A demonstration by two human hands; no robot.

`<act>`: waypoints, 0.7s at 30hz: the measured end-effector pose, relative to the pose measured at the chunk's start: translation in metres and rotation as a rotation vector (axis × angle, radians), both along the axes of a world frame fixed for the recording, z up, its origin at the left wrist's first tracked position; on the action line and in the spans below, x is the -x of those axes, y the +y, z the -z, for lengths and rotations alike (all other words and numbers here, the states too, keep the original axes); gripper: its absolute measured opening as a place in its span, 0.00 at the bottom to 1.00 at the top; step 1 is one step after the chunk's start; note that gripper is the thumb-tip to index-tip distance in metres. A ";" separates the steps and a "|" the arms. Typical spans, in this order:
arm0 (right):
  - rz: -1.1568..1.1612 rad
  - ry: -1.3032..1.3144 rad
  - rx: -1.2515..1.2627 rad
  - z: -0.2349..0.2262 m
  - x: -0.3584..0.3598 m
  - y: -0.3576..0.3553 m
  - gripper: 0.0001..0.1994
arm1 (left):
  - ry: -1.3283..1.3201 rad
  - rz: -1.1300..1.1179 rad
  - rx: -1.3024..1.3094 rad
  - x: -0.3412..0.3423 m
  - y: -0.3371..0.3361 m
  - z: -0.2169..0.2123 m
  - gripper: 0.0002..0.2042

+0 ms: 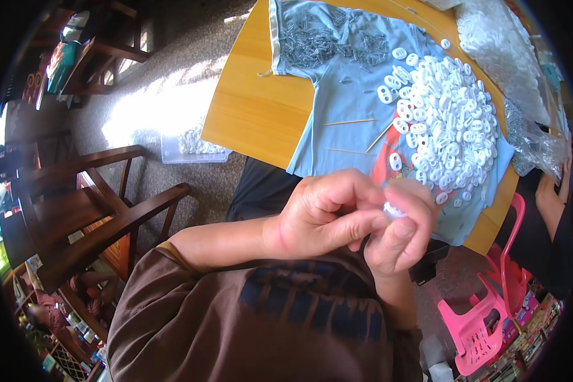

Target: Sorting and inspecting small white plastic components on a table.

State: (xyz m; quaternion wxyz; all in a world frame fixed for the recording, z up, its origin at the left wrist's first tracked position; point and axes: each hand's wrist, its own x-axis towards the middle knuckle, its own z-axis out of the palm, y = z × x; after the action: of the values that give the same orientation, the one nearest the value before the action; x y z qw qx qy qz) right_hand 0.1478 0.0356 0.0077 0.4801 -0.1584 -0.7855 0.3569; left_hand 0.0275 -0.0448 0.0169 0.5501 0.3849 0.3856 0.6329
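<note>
Clear plastic tub (188, 148) on the floor, holding white pieces. Left hand (321, 213) and right hand (401, 232) pressed together, pinching a small white plastic piece (393, 209) (mostly hidden) above the lap, just short of the wooden table (261, 111) edge. Heap of white pieces (448, 124) on a blue cloth (347, 137); open floor to the left.

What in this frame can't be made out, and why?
- Small white piece, head view: mostly covered by the fingers of the left hand and right hand; its shape is unclear.
- Grey metal bits on the light blue shirt: too small to identify.
- Another person's hand: cut off by the dark fisheye rim.
- Clear box contents: washed out by sunlight.
</note>
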 end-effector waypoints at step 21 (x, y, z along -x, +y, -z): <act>-0.030 -0.306 -0.099 -0.008 -0.004 -0.011 0.20 | -0.235 -0.117 0.095 0.025 -0.014 0.002 0.06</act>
State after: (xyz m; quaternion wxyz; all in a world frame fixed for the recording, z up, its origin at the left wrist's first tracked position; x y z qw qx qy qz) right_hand 0.1518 0.0241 0.0154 0.3567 -0.1754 -0.8685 0.2962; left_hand 0.0026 -0.0593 0.0147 0.5711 0.2585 0.3698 0.6858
